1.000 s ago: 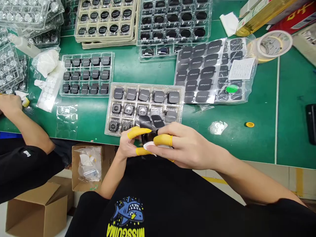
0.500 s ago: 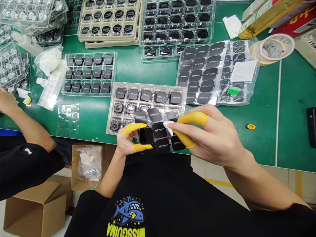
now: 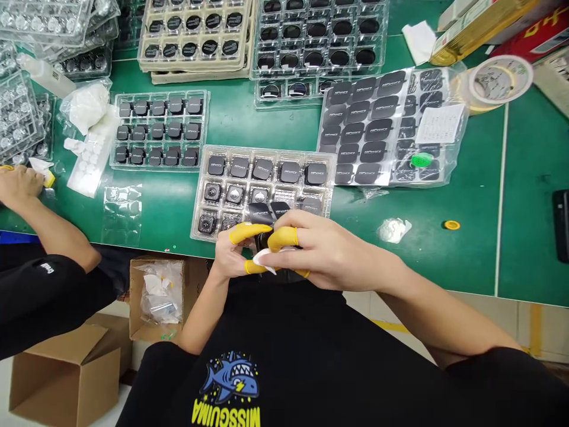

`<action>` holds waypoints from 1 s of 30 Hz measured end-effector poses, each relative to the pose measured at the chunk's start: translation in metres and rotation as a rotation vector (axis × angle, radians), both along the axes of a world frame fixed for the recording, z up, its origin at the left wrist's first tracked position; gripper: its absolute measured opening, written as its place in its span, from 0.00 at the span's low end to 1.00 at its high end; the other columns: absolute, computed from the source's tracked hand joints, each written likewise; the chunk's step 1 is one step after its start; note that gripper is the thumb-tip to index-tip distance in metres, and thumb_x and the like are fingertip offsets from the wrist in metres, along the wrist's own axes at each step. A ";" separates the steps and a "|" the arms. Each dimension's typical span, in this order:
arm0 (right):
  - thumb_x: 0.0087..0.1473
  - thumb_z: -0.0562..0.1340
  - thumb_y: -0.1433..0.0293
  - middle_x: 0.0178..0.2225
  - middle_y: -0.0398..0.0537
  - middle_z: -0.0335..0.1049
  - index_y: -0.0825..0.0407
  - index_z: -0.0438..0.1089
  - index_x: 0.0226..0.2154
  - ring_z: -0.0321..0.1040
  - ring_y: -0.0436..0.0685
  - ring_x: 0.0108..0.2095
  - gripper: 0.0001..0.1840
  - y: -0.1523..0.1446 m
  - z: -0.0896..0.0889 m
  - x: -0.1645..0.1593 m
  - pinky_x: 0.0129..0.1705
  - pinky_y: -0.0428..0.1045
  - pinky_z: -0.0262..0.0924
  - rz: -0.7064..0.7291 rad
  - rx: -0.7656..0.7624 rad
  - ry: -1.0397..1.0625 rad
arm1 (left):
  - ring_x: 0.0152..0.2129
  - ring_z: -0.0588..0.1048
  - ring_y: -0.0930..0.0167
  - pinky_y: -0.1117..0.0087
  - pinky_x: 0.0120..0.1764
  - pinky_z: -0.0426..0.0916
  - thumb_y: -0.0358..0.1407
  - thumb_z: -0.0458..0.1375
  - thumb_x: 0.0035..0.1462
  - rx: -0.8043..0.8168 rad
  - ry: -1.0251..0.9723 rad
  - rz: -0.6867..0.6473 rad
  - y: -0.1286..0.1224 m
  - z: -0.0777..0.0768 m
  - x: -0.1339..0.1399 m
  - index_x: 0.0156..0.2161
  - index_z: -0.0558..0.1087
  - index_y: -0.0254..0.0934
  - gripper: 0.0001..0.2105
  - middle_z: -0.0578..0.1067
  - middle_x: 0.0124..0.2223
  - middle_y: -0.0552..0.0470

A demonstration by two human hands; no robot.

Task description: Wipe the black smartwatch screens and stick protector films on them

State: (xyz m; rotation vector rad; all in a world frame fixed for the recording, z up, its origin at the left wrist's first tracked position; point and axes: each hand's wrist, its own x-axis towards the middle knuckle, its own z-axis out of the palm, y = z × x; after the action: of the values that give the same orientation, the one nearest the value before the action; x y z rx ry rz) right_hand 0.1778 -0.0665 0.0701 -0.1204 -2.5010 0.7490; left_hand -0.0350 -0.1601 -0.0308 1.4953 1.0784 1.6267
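My left hand (image 3: 227, 255), with yellow finger cots on thumb and finger, grips a square black watch head (image 3: 262, 240) by its edges. Over it lies my right hand (image 3: 331, 252), also in yellow cots, its fingers closed on a white wiping cloth (image 3: 265, 260) at the watch. My right fingers hide most of the watch face. Just behind the hands, a film sheet of black labels (image 3: 260, 212) pokes out; what holds it is hidden. Beyond is a clear tray (image 3: 195, 228) with labelled black squares in its back row and bare watch backs in front.
A second clear tray (image 3: 204, 127) of black squares stands to the left. Bagged label sheets (image 3: 389, 130), tape rolls (image 3: 500, 80), crumpled clear film (image 3: 394, 230) and a yellow ring (image 3: 451, 225) lie rightward. A co-worker's hand (image 3: 20, 185) rests at far left.
My right hand has moved left with the white cloth, from the label sheet onto the watch head. The crumpled film on the table now shows. The co-worker's hand has shifted toward a small yellow piece.
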 end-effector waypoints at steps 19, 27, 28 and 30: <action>0.72 0.58 0.79 0.40 0.50 0.77 0.47 0.77 0.54 0.68 0.59 0.41 0.18 0.004 0.004 0.006 0.40 0.54 0.67 -0.201 0.149 -0.009 | 0.31 0.83 0.68 0.70 0.34 0.79 0.57 0.84 0.38 -0.092 -0.056 -0.044 -0.003 0.002 -0.003 0.52 0.86 0.39 0.37 0.85 0.39 0.50; 0.73 0.54 0.79 0.39 0.50 0.79 0.52 0.77 0.53 0.70 0.61 0.46 0.18 -0.005 0.008 0.006 0.43 0.55 0.69 -0.015 0.112 -0.035 | 0.28 0.81 0.72 0.74 0.29 0.75 0.58 0.82 0.41 -0.022 -0.026 0.008 -0.004 0.001 -0.006 0.52 0.87 0.42 0.35 0.85 0.36 0.52; 0.72 0.55 0.79 0.39 0.51 0.79 0.52 0.77 0.52 0.70 0.62 0.45 0.17 -0.003 0.011 0.011 0.43 0.55 0.68 -0.003 0.117 -0.074 | 0.28 0.81 0.72 0.74 0.29 0.75 0.57 0.82 0.42 -0.016 -0.035 -0.001 -0.003 0.002 -0.007 0.53 0.87 0.43 0.34 0.86 0.37 0.52; 0.71 0.55 0.80 0.39 0.51 0.78 0.51 0.78 0.51 0.70 0.62 0.44 0.17 0.002 0.016 0.023 0.43 0.56 0.67 -0.017 0.131 -0.136 | 0.29 0.81 0.72 0.74 0.29 0.74 0.54 0.82 0.44 -0.024 -0.048 -0.013 -0.003 0.006 -0.009 0.54 0.87 0.43 0.33 0.85 0.37 0.53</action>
State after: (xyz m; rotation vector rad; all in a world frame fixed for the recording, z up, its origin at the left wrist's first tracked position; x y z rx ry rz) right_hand 0.2007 -0.0646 0.0860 -0.1498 -2.6665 0.5862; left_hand -0.0438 -0.1630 -0.0248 1.4376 1.0555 1.6272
